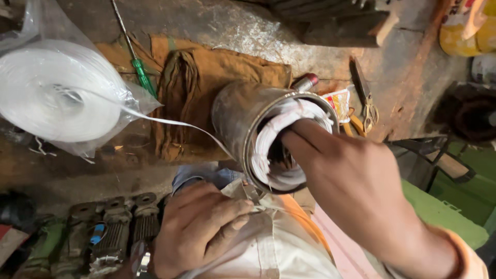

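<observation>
A grey metal cylinder, lined inside with white tape windings, rests on my lap with its open end toward me. My right hand reaches into that open end, fingers pressed against the white windings. My left hand lies on my thigh just below the cylinder's rim, its fingers curled over a thin white strip. A white tape strand runs from the cylinder to a big white tape roll in a clear plastic bag at the left.
A brown cloth and a green-handled screwdriver lie on the dirty floor behind the cylinder. Scissors lie at the right, several grey metal parts at lower left, a yellow container top right.
</observation>
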